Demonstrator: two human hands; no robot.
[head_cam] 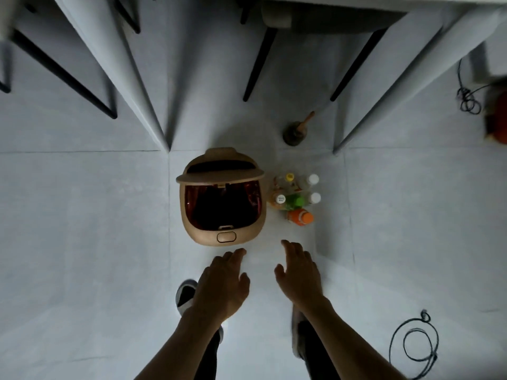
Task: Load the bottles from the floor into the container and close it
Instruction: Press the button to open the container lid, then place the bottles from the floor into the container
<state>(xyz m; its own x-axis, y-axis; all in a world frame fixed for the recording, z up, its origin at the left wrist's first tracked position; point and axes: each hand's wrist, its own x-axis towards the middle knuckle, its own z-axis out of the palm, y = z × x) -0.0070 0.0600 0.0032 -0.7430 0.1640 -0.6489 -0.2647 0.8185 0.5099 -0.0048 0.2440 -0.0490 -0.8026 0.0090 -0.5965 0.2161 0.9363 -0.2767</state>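
A tan container point(201, 234) stands on the pale floor with its lid point(220, 171) tipped up at the far side; the inside looks dark, with a reddish liner. Right of it stand several bottles in a tight cluster: an orange one point(300, 216) nearest me, a green-capped one point(295, 201), a yellow-capped one point(290, 177), a juice bottle with a white cap point(280, 199) and two white-capped ones point(313, 179). My left hand point(219, 283) hovers open just below the container. My right hand point(300, 272) is open, below the bottles, touching nothing.
White table panels point(129, 78) and black chair legs point(258, 61) rise behind the container. A dark bell-shaped object with a wooden handle point(295, 133) sits on the floor beyond the bottles. A coiled black cable point(417, 344) lies at the lower right. My shoes point(185, 294) show beneath my arms.
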